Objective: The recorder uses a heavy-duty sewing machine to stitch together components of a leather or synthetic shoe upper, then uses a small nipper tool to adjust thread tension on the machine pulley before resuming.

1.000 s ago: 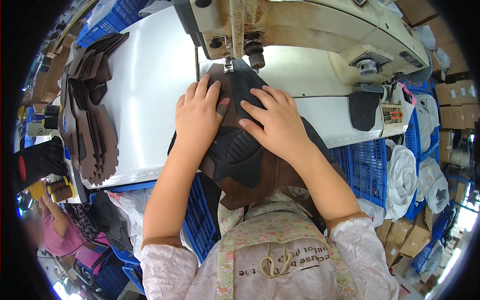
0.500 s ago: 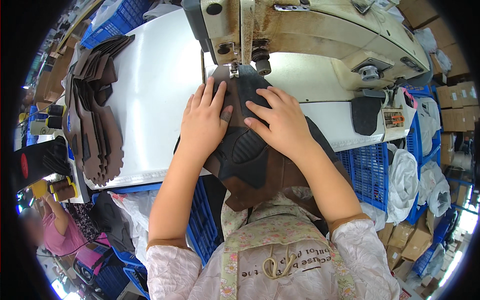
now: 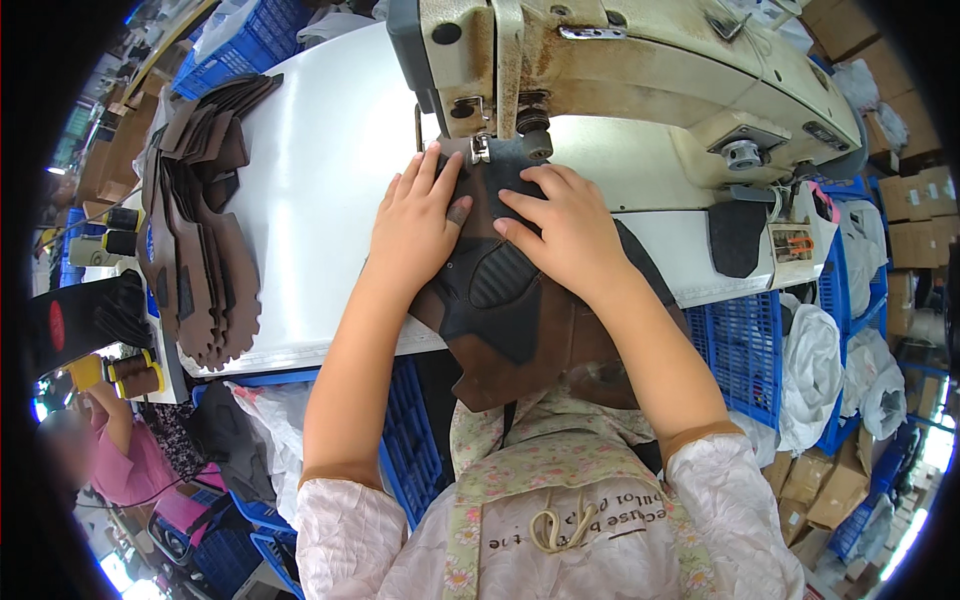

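A brown and black leather piece [image 3: 560,345], with a ribbed padded oval on it, lies under the sewing machine [image 3: 640,85] and hangs over the table's front edge toward my lap. Its far end sits at the metal presser foot [image 3: 480,150]. My left hand [image 3: 418,222] lies flat on the piece's left side, fingers stretched out, their tips just left of the foot. On the right side, my right hand [image 3: 568,228] rests with spread, slightly bent fingers on the black part. Neither hand grips anything. My palms and fingers hide parts of the leather.
A stack of brown leather cutouts [image 3: 200,240] lies on the white table [image 3: 320,200] at left. A black piece [image 3: 735,240] sits at the right. Blue crates [image 3: 735,345] and white bags stand below the table. Another person [image 3: 130,455] is at far left.
The leather piece has slid a little forward under the presser foot, and both hands have moved forward with it. The whole view has shifted slightly.
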A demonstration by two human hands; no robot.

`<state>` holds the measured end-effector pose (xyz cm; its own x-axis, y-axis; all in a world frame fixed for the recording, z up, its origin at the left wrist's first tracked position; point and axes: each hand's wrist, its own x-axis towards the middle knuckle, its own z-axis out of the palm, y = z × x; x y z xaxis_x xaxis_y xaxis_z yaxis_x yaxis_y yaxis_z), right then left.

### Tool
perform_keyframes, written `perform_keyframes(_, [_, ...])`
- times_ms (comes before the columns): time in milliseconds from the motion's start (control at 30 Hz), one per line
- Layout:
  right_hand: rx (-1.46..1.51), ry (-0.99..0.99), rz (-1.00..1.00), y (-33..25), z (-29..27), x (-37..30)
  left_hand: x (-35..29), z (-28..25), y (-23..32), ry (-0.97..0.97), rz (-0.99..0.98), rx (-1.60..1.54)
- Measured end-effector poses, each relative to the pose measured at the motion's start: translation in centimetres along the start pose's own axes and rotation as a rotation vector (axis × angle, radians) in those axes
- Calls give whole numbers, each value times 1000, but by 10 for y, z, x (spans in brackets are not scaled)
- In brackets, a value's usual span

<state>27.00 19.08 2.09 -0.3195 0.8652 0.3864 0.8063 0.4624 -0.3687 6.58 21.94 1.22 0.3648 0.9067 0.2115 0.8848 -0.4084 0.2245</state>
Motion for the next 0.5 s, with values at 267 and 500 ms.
perform_keyframes(267, [-3, 11, -16, -3, 5, 5, 11, 8, -11, 38, 27, -2])
perform_keyframes(500, [-15, 72, -40, 0, 11, 7, 20, 12, -17, 97, 63, 2])
